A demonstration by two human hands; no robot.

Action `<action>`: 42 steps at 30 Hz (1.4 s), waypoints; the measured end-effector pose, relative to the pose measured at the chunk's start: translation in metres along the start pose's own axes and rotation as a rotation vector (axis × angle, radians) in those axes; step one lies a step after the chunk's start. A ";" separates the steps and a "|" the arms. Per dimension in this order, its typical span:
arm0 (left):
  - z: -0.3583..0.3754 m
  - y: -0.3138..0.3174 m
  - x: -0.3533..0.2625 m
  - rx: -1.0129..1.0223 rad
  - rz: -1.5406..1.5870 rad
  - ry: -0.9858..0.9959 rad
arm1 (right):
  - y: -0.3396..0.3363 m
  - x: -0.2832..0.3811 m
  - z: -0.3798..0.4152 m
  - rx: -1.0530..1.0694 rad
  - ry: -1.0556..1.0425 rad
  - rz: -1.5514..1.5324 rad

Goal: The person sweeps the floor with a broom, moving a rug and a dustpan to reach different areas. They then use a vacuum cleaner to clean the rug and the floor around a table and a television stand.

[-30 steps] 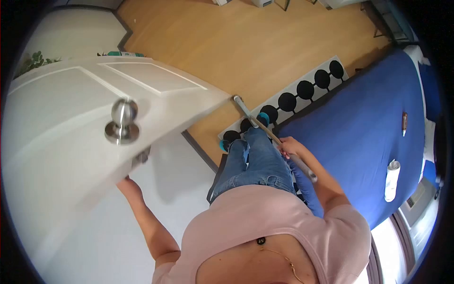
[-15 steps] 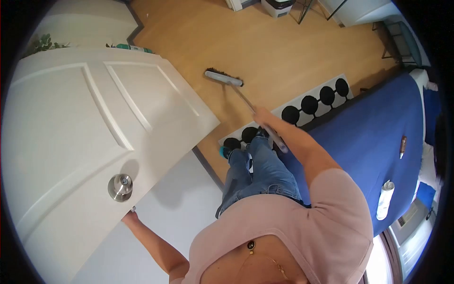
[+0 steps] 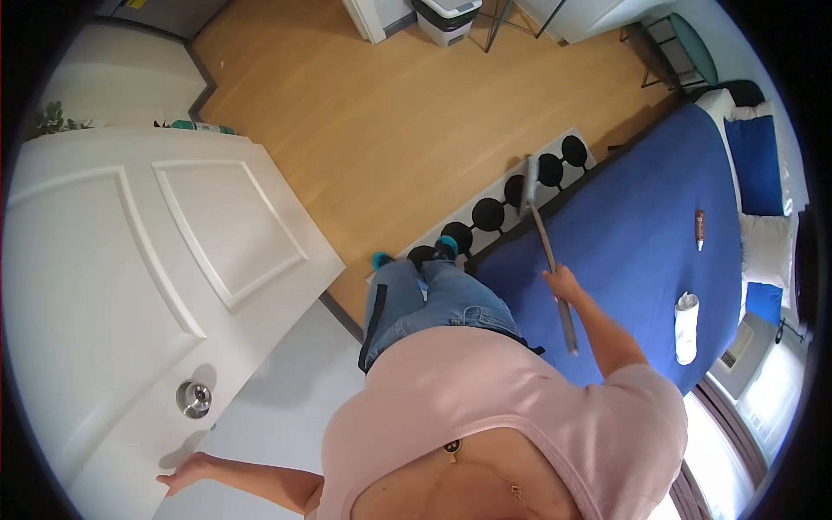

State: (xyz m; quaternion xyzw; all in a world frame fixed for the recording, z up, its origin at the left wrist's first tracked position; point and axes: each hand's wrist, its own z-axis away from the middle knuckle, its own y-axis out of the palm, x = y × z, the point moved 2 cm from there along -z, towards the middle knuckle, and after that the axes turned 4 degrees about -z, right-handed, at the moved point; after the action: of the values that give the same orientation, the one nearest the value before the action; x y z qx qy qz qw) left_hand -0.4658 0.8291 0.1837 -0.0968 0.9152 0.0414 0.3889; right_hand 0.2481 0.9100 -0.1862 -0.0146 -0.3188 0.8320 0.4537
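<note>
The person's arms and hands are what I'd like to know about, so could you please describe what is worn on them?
The left hand and right hand wear no gloves, and no watch shows. The forearms are uncovered. On the right, a short, plain, pale pink sleeve shows. Any rings are too small to tell.

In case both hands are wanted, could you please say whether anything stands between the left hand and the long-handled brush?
Yes, the person's pink-clad torso lies between the left hand, at the door, and the brush, held in the right hand.
</note>
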 end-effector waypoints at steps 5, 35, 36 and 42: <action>-0.004 -0.003 0.020 -0.187 -0.708 0.299 | 0.043 0.063 -0.125 -0.016 0.137 -0.315; 0.093 0.392 0.142 0.841 -1.603 1.058 | 0.288 0.335 -0.107 0.081 -1.237 0.294; 0.095 0.394 0.140 0.835 -1.622 1.062 | 0.288 0.382 -0.103 0.441 -0.631 0.008; 0.089 0.396 0.136 0.846 -1.662 1.073 | 0.229 0.494 -0.096 0.430 -0.275 -0.371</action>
State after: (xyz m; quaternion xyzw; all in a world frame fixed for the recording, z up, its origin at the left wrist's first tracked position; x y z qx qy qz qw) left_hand -0.5779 1.2101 0.0242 -0.5517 0.5539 -0.6039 -0.1552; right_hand -0.1827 1.2489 -0.2557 0.2525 -0.1913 0.7776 0.5431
